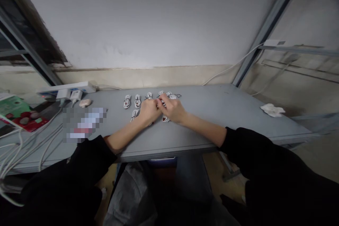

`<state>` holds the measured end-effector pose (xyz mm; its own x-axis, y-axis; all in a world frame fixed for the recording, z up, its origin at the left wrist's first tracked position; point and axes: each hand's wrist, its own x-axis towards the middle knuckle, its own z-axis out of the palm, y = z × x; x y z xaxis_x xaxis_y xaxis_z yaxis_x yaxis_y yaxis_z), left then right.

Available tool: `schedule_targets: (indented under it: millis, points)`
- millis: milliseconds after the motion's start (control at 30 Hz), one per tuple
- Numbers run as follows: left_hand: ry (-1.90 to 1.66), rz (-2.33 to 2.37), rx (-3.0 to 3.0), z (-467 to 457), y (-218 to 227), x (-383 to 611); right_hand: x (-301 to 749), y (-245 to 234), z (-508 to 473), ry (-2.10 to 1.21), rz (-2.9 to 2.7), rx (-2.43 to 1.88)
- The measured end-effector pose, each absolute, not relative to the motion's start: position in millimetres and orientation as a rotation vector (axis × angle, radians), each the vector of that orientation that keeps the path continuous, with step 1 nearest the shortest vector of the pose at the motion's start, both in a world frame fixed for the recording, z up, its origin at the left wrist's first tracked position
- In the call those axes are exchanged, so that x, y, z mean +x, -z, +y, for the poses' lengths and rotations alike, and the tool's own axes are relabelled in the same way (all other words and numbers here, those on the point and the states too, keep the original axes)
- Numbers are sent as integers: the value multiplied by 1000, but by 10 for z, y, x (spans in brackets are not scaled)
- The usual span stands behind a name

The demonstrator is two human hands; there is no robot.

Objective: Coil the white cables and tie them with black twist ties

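Observation:
My left hand and my right hand meet knuckle to knuckle over the middle of a grey table. Both have fingers curled, pinching a small white coiled cable between them. More coiled white cables lie in a row beyond the hands: two at the left, others behind the right hand, some with black twist ties. Another bundle lies by my left wrist, and one peeks out under my right hand.
A white power strip with plugged adapters sits at the back left, with white cords trailing off the table edge. A green and red box lies far left. A crumpled white tissue rests at the right. A wall stands behind.

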<state>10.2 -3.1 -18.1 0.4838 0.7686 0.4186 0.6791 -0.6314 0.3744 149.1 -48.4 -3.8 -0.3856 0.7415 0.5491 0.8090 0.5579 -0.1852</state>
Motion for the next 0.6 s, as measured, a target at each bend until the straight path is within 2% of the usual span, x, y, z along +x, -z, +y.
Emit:
schedule_targets:
  millis: [100, 333, 500, 600]
  points:
    - [-797, 1570, 2573, -129, 86, 155, 1530, 98, -395, 52, -2103, -1134]
    - [-744, 1383, 2762, -225, 1, 193, 1654, 102, -121, -144, -1775, -1053]
    - [-724, 1466, 2656, -234, 12, 215, 1967, 3, 169, -448, -1680, -922]
    - [-855, 1489, 2543, -215, 29, 201, 2291, 10, 425, -378, -1482, -1128]
